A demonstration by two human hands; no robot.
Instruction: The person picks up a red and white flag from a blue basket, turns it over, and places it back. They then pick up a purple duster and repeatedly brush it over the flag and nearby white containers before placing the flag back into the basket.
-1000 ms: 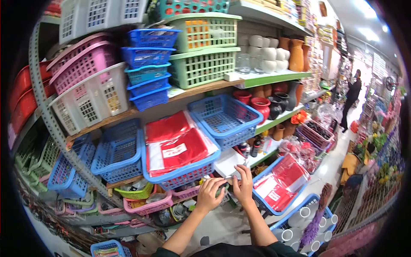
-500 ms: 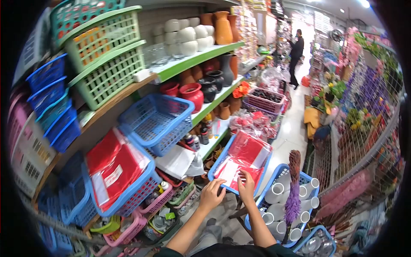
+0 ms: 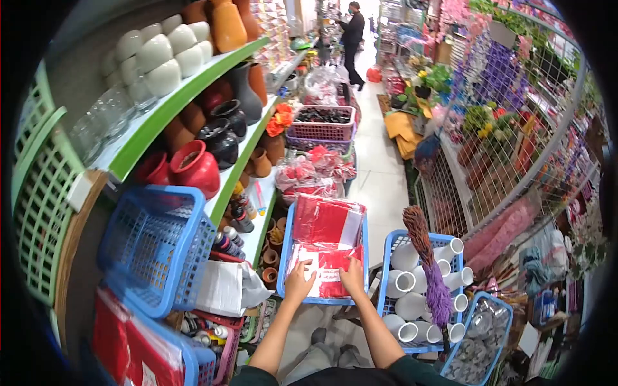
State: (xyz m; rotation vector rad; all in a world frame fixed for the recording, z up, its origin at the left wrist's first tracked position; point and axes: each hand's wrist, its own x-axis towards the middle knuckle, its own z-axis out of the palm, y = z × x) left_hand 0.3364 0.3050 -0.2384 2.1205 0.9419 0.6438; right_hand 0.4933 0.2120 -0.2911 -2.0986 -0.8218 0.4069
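Observation:
A blue plastic basket in front of me holds red packets in clear wrapping. The rear red packet lies beyond the front red packet, which has white patches. On the front packet's left part rests my left hand, its fingers apart. My right hand touches the right part of the same packet, thumb and fingers spread. Neither hand visibly lifts anything; some fingertips are hard to make out.
Right of me, a blue basket holds white vases and a purple-brown dried bunch. Shelves with pots and an empty blue basket are at left. A wire rack lines the right. A person stands down the aisle.
My view has swung left-to-right, centring the basket of red packets. My hands have come down from just over its near edge onto the front packet.

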